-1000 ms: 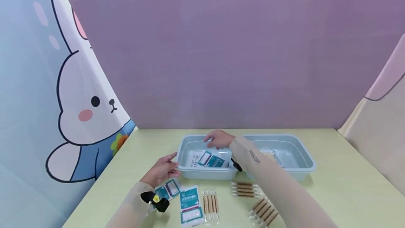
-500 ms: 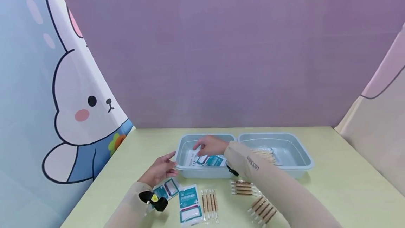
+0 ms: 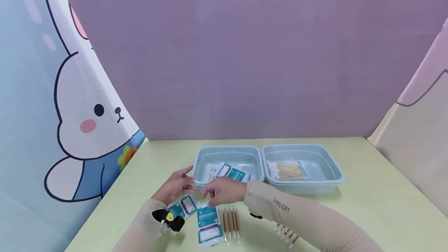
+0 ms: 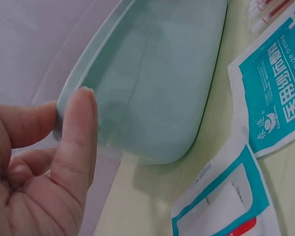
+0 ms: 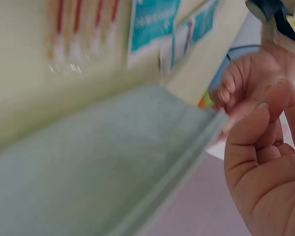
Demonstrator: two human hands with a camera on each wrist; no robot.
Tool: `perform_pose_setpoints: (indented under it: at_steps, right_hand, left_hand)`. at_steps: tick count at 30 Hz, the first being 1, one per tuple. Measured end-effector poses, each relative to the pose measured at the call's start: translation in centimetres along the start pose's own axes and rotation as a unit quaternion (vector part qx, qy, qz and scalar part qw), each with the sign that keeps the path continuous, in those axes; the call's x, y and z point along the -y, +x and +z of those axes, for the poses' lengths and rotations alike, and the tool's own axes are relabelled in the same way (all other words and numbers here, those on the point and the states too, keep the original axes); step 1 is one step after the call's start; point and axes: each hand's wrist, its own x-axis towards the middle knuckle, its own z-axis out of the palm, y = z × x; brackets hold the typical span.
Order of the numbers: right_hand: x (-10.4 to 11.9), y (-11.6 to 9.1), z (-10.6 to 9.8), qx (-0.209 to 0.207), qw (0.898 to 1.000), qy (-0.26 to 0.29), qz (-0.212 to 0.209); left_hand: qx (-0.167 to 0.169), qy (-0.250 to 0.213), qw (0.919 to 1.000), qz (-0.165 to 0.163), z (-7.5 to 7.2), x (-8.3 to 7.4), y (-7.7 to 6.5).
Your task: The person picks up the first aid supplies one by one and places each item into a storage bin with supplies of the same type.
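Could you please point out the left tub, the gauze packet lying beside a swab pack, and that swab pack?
Left tub [image 3: 227,154], head view: inside of its far wall.
Gauze packet [image 3: 210,227], head view: middle of its printed face.
Swab pack [image 3: 231,221], head view: the brown sticks, around mid-length.

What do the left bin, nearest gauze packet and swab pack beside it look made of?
Left bin: smooth, soft-sheen surface and moulded rim, probably plastic.
Gauze packet: thin, flat, smooth printed face; paper or film, unclear.
Swab pack wrapper: clear, with glints, likely glossy plastic film.
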Motion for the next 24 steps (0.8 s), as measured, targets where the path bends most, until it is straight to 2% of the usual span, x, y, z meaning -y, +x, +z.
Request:
perform_pose_setpoints:
  at_steps: [5,10,13,16,19,22,24]
  right_hand:
    - [-0.3,-0.1,1.4,0.013,1.0,0.006,0.004]
    - [-0.9,-0.5,2.6,-0.005,1.0,0.008,0.001]
    - [-1.2,-0.8,3.2,-0.016,1.0,0.016,0.011]
    - [-1.6,-1.2,3.9,-0.029,0.998,0.042,0.04]
    - [-2.1,-1.6,4.6,-0.049,0.99,0.101,0.086]
    - [-2.8,-1.9,5.2,-0.072,0.975,0.17,0.124]
    - [-3.1,-2.0,5.5,-0.082,0.967,0.196,0.142]
  left_hand:
    - [0.0,-0.004,1.0,0.004,-0.1,0.0,-0.1]
    - [-0.006,-0.006,1.0,-0.002,0.0,0.0,0.0]
    - [-0.01,-0.005,0.9999,-0.009,0.1,-0.1,0.0]
    - [-0.015,-0.004,0.9998,-0.015,0.1,-0.1,0.0]
    - [-0.021,-0.002,0.9996,-0.018,0.1,0.0,0.0]
    - [-0.027,-0.002,0.9994,-0.02,0.2,0.0,0.0]
    - [-0.027,0.0,0.9994,-0.02,0.2,0.0,0.0]
